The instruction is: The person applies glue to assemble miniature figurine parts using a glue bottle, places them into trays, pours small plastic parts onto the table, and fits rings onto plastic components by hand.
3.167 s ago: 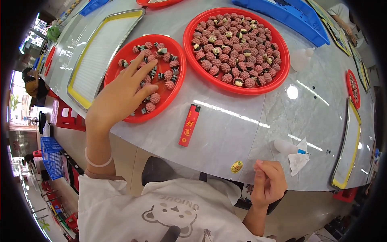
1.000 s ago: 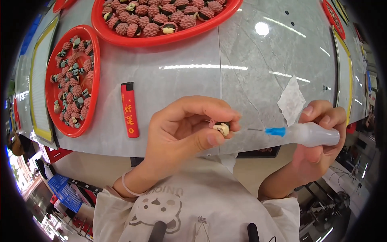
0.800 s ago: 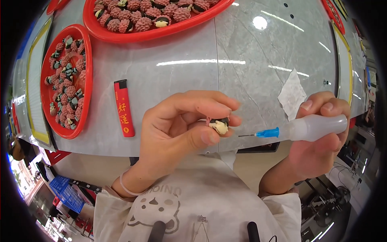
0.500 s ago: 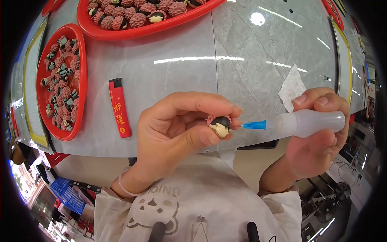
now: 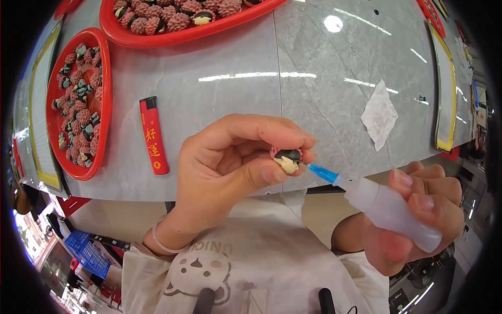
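Observation:
Between the thumb and fingers of my left hand (image 5: 225, 157) is a small figurine (image 5: 286, 161) with a cream-coloured lower part, a black band and a pink textured back. My right hand (image 5: 418, 220) grips a translucent white squeeze bottle (image 5: 387, 209), tilted with its base low and to the right. From its neck a blue needle tip (image 5: 323, 174) points up and left. The fine needle end reaches the right side of the figurine and seems to touch it. My fingers hide part of the figurine's back.
A red oval tray (image 5: 107, 120) at the left and a larger red tray (image 5: 183, 41) at the far side hold many similar pink pieces. A red lighter (image 5: 153, 135) lies left of my hands. A crumpled white tissue (image 5: 379, 116) lies on the grey tabletop (image 5: 235, 99) at the right.
My right hand has moved down and tilted the bottle from nearly level to slanting, its needle now at the figurine. In my left hand the figurine has turned slightly.

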Action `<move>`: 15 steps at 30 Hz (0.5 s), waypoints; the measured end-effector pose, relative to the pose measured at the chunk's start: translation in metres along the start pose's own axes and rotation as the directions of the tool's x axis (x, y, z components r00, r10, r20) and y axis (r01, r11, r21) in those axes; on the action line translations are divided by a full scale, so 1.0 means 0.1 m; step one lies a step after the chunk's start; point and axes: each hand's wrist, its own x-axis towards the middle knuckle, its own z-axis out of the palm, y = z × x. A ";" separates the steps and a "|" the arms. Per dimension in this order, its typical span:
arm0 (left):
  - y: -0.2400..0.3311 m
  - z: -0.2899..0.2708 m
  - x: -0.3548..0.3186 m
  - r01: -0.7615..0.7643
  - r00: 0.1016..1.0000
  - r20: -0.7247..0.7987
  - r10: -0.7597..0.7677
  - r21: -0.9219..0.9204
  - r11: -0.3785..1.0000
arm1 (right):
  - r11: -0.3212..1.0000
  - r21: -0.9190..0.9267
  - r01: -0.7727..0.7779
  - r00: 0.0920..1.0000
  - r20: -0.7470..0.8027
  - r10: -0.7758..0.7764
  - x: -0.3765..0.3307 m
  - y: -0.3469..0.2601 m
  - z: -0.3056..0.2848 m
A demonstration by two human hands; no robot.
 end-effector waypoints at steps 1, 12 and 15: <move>0.00 -0.01 0.00 0.001 1.000 -0.001 -0.001 -0.010 1.000 | 1.000 0.003 0.000 1.000 0.000 0.000 0.02 -0.01 0.01; 0.03 0.03 0.03 0.022 0.999 -0.024 -0.022 -0.008 1.000 | 0.765 0.469 -0.441 0.808 -0.163 0.566 -0.09 0.13 0.02; 0.04 0.04 0.02 0.023 0.999 -0.024 -0.023 0.005 1.000 | 0.691 0.559 -0.458 0.780 -0.120 0.614 -0.12 0.25 0.16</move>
